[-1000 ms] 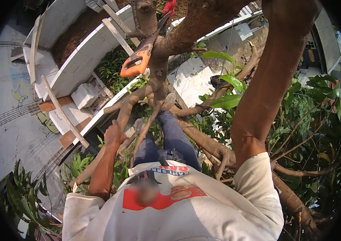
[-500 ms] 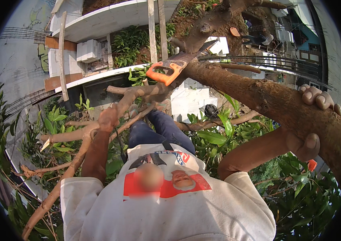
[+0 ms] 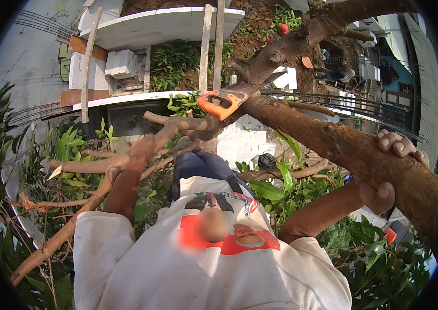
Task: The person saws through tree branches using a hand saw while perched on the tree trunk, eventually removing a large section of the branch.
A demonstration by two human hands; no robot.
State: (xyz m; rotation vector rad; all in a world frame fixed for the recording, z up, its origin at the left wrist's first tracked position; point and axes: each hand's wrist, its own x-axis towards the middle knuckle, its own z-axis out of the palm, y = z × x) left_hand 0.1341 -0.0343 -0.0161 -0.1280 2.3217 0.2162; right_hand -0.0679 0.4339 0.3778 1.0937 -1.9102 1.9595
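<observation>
Slanting from one o'clock down to four, the thick limb (image 3: pixel 327 135) runs through the grip of the right hand (image 3: pixel 375 196) near half past three: fingers over its far edge, thumb along the near one. That clasp probably steadies both the wood and the person's body. At twelve o'clock the saw (image 3: pixel 238 97) sits where the limb meets the stem, its orange handle free of any hand; the junction presumably props the blade (how deep its teeth sit, I cannot tell). At nine o'clock the left hand (image 3: pixel 141 147) lies against a thinner branch (image 3: pixel 177 125), likely for balance; its fingers are hidden, so I cannot tell whether that grip is closed.

At six o'clock, the white shirt (image 3: pixel 203 281) carries blue and red lettering (image 3: pixel 250 206) above a red panel, the letters squeezed by folds. No marking is legible on the saw. Farther out, two narrow boards (image 3: pixel 206 51) cross a white wall (image 3: pixel 162 28) towards twelve, another person (image 3: pixel 347 76) shows at two, and painted marks (image 3: pixel 64 66) colour a grey wall at ten.
</observation>
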